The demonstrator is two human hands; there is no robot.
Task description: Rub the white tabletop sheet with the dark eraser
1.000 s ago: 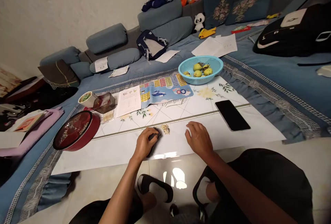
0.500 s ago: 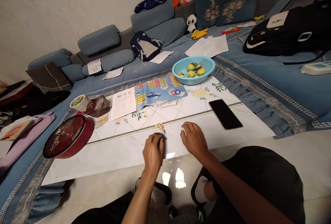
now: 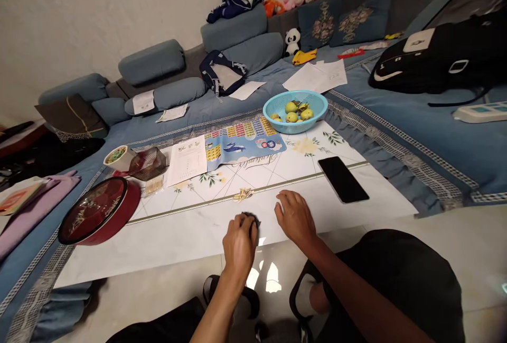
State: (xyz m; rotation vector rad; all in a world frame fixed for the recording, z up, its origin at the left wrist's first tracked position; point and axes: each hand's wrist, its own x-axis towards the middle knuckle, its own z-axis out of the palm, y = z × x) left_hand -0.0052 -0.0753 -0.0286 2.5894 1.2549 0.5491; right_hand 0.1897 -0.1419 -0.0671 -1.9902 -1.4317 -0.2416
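Observation:
Near the table's front edge, the fingers of my left hand (image 3: 240, 240) are curled round a small dark object (image 3: 252, 220). Only its far side shows past the fingers, so its kind is unclear. Just beyond lies a small heap of pale, flat pieces (image 3: 243, 194), apart from the hand. My right hand (image 3: 295, 216) rests on the white patterned tabletop (image 3: 182, 234) with loosely bent fingers and nothing visible in them. To its right a black smartphone (image 3: 343, 179) lies face up.
A blue basket (image 3: 295, 127) of yellow-green fruit stands at the back. A blue printed mat (image 3: 245, 145) and a paper sheet (image 3: 186, 160) lie left of it. Farther left are a brown plastic box (image 3: 148, 164) and a round red box (image 3: 101, 211). A blue sofa surrounds the table.
My left hand has drawn back from the pale heap, slightly right and towards the table edge, with the dark object in its fingers. My right hand stays in nearly the same place.

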